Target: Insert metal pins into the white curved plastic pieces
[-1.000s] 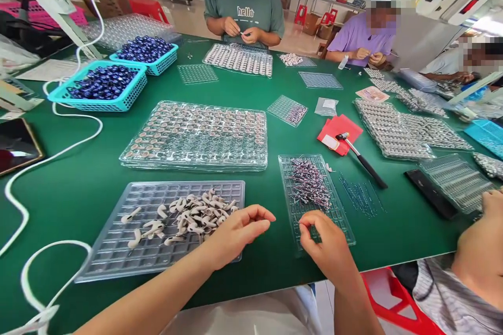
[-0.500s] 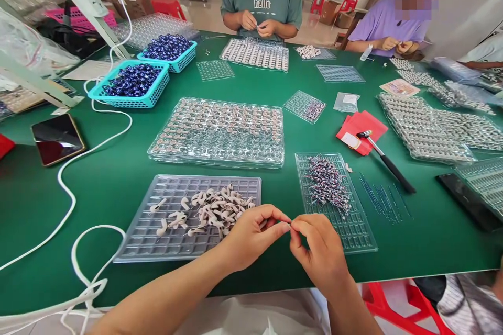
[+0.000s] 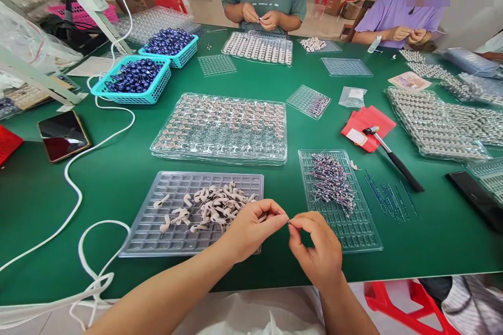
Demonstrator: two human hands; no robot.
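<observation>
Looking down from the head camera, you have both hands together at the near edge of the green tabletop (image 3: 432,251); a second ago they were apart, and by half a second ago they'd met. Left hand (image 3: 251,233): thumb and index pinched narrow. Right hand (image 3: 318,246): same narrow pinch, tips meeting the left's. Between them you're holding a tiny dark piece (image 3: 288,222), just right of the grey plastic grid tray (image 3: 145,238); too small to make out its shape, and can't tell which hand carries more of it.

Loose off-white, earbud-shaped plastic shells (image 3: 218,207) lie heaped on that tray, some with thin dark wires sticking out, partly hidden by your left hand. Thin pinkish-and-dark wired parts (image 3: 332,183) sit tangled on the clear plastic compartment tray (image 3: 365,235), beyond and right of your right hand. Both heaps look unchanged.
</observation>
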